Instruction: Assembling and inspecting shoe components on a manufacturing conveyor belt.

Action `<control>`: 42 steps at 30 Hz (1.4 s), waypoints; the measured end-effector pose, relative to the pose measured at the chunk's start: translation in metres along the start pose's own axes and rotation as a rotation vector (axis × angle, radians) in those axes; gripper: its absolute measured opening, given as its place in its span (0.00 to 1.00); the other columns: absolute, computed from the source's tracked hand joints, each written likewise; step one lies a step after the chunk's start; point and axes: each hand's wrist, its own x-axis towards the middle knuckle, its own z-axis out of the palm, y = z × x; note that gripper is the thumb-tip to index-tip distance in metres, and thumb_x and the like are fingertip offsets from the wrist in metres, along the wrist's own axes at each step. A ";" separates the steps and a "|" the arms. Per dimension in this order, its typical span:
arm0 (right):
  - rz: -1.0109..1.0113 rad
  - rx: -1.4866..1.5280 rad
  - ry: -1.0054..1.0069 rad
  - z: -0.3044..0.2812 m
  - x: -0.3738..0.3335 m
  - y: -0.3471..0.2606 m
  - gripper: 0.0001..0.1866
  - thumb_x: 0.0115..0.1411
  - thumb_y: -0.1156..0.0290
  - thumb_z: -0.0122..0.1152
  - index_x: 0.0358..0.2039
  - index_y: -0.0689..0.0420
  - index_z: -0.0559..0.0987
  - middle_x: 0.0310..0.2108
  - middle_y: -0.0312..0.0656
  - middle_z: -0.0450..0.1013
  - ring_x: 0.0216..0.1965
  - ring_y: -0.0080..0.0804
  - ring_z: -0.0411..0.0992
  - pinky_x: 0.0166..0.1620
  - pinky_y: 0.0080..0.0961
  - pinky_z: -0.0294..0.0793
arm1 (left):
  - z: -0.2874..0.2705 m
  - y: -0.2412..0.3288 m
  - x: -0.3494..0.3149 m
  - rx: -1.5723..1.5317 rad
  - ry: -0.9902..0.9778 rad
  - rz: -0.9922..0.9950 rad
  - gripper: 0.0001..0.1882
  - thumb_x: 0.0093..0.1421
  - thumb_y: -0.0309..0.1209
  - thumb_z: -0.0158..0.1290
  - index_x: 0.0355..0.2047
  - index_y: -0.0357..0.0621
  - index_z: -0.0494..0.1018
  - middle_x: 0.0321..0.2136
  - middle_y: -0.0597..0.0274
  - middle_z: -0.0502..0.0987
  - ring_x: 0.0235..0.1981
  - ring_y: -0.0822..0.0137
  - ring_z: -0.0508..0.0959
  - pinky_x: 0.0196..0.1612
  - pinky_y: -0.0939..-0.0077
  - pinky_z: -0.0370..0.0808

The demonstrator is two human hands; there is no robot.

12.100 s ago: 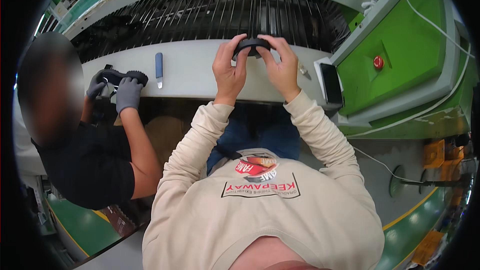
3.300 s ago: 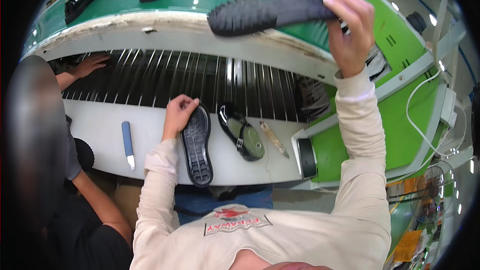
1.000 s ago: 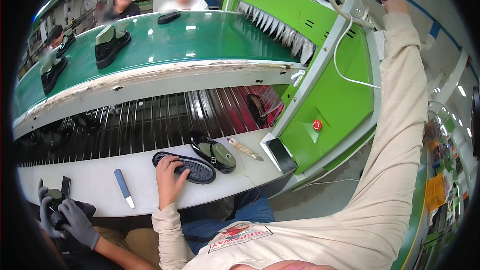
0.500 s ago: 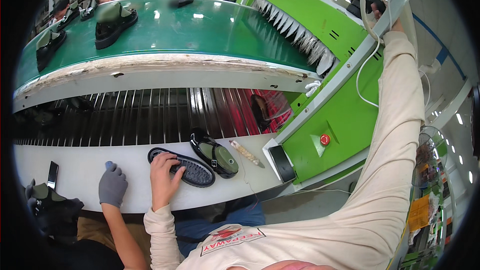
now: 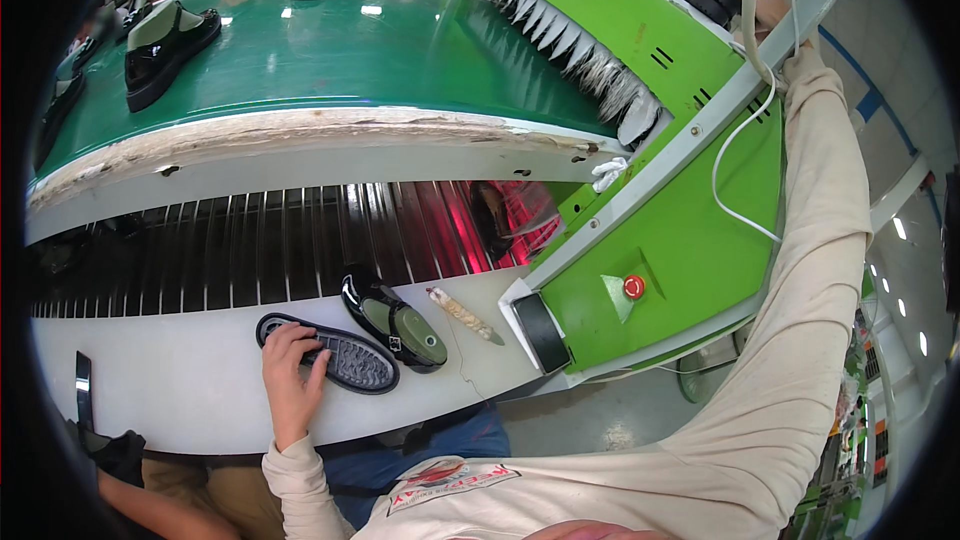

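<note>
Palm down over the heel end of a black shoe sole, my left hand grips it with fingers and thumb on the white worktop. The sole's ribbed grey hollow faces up. To its right lies a glossy black shoe with a buckled strap and a green last inside. My right arm reaches far up over the green machine. At the top right, my right hand has a finger stretched out beside a black shoe-like item; a post and cable partly hide this hand.
A wrapped-handle tool lies right of the shoe. Beyond the worktop are metal rollers and a green conveyor carrying shoes. The machine has a red button. A co-worker's forearm is at lower left, near a phone.
The view has shifted to the right. My right hand's fingers have straightened beside the black item. The co-worker's gloved hand has left the worktop. My left hand stays on the sole.
</note>
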 end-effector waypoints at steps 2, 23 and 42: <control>-0.548 -0.355 -0.031 0.000 0.002 0.010 0.37 0.64 0.55 0.74 0.70 0.54 0.74 0.53 0.46 0.78 0.54 0.42 0.77 0.58 0.32 0.77 | 0.002 -0.002 0.000 0.012 -0.003 -0.006 0.08 0.55 0.22 0.66 0.35 0.36 0.80 0.45 0.53 0.83 0.56 0.46 0.77 0.62 0.53 0.71; 0.266 0.049 -0.200 -0.018 0.001 -0.017 0.26 0.66 0.54 0.66 0.61 0.52 0.83 0.61 0.51 0.78 0.58 0.44 0.79 0.58 0.35 0.81 | 0.002 -0.001 0.001 0.008 0.014 -0.017 0.07 0.56 0.22 0.65 0.34 0.35 0.79 0.45 0.52 0.82 0.57 0.45 0.77 0.63 0.52 0.71; 0.637 0.834 0.452 -0.015 -0.011 -0.051 0.21 0.63 0.63 0.71 0.55 0.56 0.84 0.50 0.50 0.83 0.49 0.41 0.83 0.50 0.35 0.84 | -0.002 0.004 0.000 -0.004 0.008 -0.021 0.06 0.56 0.20 0.64 0.34 0.34 0.78 0.45 0.51 0.82 0.57 0.45 0.77 0.63 0.52 0.71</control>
